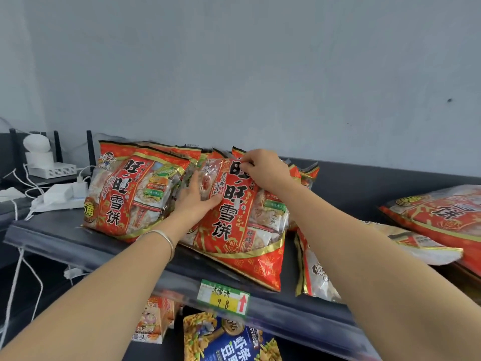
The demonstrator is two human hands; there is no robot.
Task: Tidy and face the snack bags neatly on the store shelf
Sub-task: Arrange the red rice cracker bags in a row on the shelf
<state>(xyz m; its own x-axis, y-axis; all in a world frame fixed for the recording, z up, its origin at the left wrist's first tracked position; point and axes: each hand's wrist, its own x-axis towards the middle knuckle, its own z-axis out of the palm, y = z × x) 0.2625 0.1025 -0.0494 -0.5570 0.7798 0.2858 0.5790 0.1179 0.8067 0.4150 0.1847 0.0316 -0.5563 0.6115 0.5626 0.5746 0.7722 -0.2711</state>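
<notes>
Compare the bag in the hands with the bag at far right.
The held bag leans upright, face out; the far-right bag lies flat. The right hand pinches the held bag's top and the left hand presses its left side; nothing touches the far-right bag. Both are red with the same print.

Soft, even light fills the spot, with no hard shadows on the pale wall. The foil of the red snack bags throws small glints. The shelf edge bows under the wide lens; the price tag and the dimmer lower packets look smeared and soft
</notes>
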